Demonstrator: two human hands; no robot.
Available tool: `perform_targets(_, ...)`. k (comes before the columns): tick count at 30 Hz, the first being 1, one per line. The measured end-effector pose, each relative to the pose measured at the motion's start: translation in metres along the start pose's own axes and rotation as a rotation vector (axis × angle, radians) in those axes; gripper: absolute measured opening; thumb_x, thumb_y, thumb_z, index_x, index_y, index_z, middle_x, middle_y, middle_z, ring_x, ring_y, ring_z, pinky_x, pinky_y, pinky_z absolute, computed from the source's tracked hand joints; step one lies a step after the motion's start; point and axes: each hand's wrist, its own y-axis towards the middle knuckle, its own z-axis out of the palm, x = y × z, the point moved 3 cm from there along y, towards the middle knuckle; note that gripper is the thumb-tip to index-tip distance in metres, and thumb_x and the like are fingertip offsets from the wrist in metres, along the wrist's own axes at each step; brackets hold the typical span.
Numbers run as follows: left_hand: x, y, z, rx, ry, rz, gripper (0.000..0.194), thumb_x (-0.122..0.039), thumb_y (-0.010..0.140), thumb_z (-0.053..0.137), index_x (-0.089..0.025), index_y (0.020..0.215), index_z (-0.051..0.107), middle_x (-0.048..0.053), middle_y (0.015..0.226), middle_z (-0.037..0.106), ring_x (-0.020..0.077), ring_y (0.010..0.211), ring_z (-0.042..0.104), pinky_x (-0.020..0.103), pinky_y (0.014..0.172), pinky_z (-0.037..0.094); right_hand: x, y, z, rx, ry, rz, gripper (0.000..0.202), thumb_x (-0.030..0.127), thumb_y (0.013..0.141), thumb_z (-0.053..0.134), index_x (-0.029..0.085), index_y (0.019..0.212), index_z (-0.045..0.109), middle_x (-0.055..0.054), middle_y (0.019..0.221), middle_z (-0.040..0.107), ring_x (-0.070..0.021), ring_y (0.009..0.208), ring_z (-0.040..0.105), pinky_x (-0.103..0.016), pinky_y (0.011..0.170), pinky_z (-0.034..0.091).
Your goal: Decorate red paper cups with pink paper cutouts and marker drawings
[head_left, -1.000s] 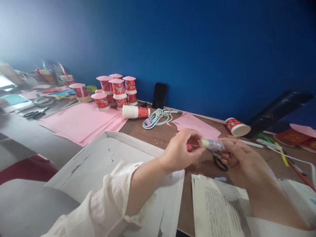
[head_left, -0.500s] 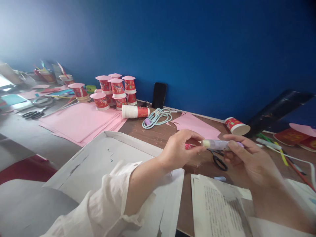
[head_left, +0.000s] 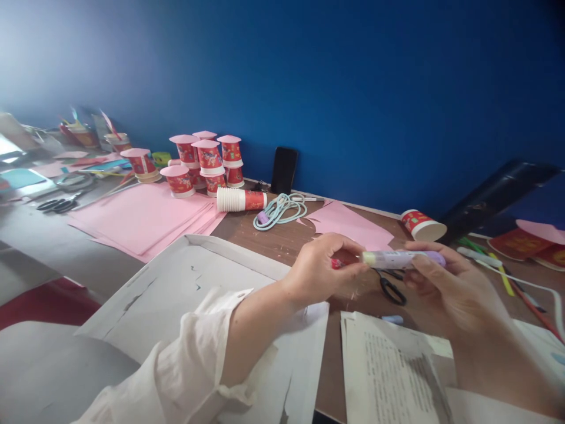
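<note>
My right hand [head_left: 450, 288] has its thumb and fingers closed around a glue stick [head_left: 392, 259], a clear tube with a pale yellow tip and a purple end. The stick lies nearly level, its yellow tip pointing left. My left hand [head_left: 324, 265] is closed in a pinch, its fingertips at that tip. A small red piece [head_left: 337, 263] shows between its thumb and fingers, mostly hidden, so its kind is unclear. Just below the tube, black-handled scissors [head_left: 392, 291] rest on the brown table [head_left: 282, 241]. A pale blue cap [head_left: 392, 320] lies nearer me.
Red paper cups with pink paper tops [head_left: 209, 158] stand stacked at the back, beside pink sheets [head_left: 141, 218] and nested cups [head_left: 242, 199]. A coiled cord [head_left: 282, 212], a phone [head_left: 283, 171], a tipped cup [head_left: 422, 225], a white box lid [head_left: 176, 294] and printed pages [head_left: 388, 365] surround my hands.
My right hand has shifted slightly to the right along the glue stick, and more of its purple end shows. My left hand has hardly moved.
</note>
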Motion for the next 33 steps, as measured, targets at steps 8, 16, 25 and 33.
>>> perform_targets(8, -0.002, 0.001, 0.000, -0.020, 0.020, 0.070, 0.017, -0.023, 0.076, 0.076, -0.018, 0.092, 0.072, 0.005, 0.095, 0.073, 0.0146, 0.087, 0.068, 0.028, 0.082, 0.055, -0.005, 0.003, -0.004, 0.036, 0.019, 0.014, 0.033, 0.032, 0.057, 0.090, 0.023, 0.084, 0.073, 0.001, 0.061, 0.062, -0.0083, 0.047, 0.056, -0.016, 0.044, 0.047)
perform_targets(16, -0.005, -0.001, 0.000, -0.037, 0.099, 0.238, 0.015, -0.023, 0.079, 0.074, -0.019, 0.093, 0.072, 0.005, 0.096, 0.075, 0.0150, 0.094, 0.068, 0.030, 0.090, 0.054, -0.005, 0.002, -0.002, 0.039, -0.001, 0.029, 0.038, 0.037, 0.053, 0.091, 0.022, 0.082, 0.073, 0.002, 0.058, 0.060, -0.0079, 0.045, 0.053, -0.017, 0.043, 0.046)
perform_targets(25, -0.001, -0.004, 0.002, -0.029, -0.016, 0.210, 0.053, -0.033, 0.077, 0.076, -0.023, 0.126, 0.057, 0.007, 0.114, 0.069, 0.0160, 0.092, 0.069, 0.031, 0.086, 0.057, -0.012, 0.007, 0.000, 0.081, 0.134, 0.124, 0.035, 0.036, 0.062, 0.087, 0.014, 0.083, 0.069, 0.002, 0.060, 0.056, -0.0046, 0.049, 0.047, -0.012, 0.042, 0.045)
perform_targets(33, -0.001, -0.004, -0.007, -0.174, 0.147, 0.260, 0.065, -0.043, 0.081, 0.071, -0.024, 0.137, 0.044, 0.010, 0.123, 0.061, 0.0162, 0.093, 0.062, 0.035, 0.089, 0.053, -0.006, 0.038, -0.055, -0.436, 0.530, 0.111, 0.015, 0.012, 0.096, 0.044, 0.010, 0.092, 0.059, -0.011, 0.098, 0.059, -0.0089, 0.083, 0.062, -0.004, 0.051, 0.050)
